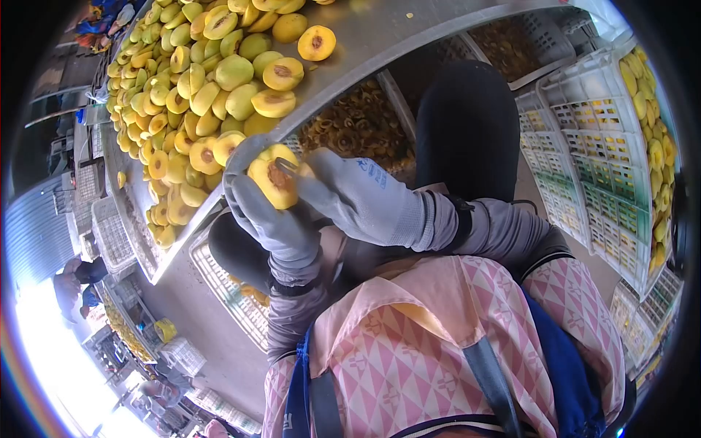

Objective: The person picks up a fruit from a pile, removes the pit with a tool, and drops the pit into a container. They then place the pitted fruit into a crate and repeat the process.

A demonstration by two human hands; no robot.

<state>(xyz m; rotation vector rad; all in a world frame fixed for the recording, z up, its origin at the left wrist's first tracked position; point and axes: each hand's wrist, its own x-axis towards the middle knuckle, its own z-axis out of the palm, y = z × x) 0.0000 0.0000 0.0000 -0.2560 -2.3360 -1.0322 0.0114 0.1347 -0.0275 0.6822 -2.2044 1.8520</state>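
My left hand [264, 220], in a grey work glove, is closed around a halved yellow peach [273, 186], its cut face with a brown pit hollow turned up. From the right, my right hand [361, 196], gloved too, is closed on a small metal tool [285, 166]. The tool's dark tip is at the hollow of the peach half; its handle is hidden in the glove, so its exact kind does not show. Just beyond the hands, a heap of halved peaches [237, 73] covers much of the metal table [380, 44].
Below the table edge, a crate holds brown scraps [358, 128]. White crates [584, 146] with yellow fruit are stacked at the right. Another white crate [226, 285] is by my left leg. Several people [73, 281] are in the background at left.
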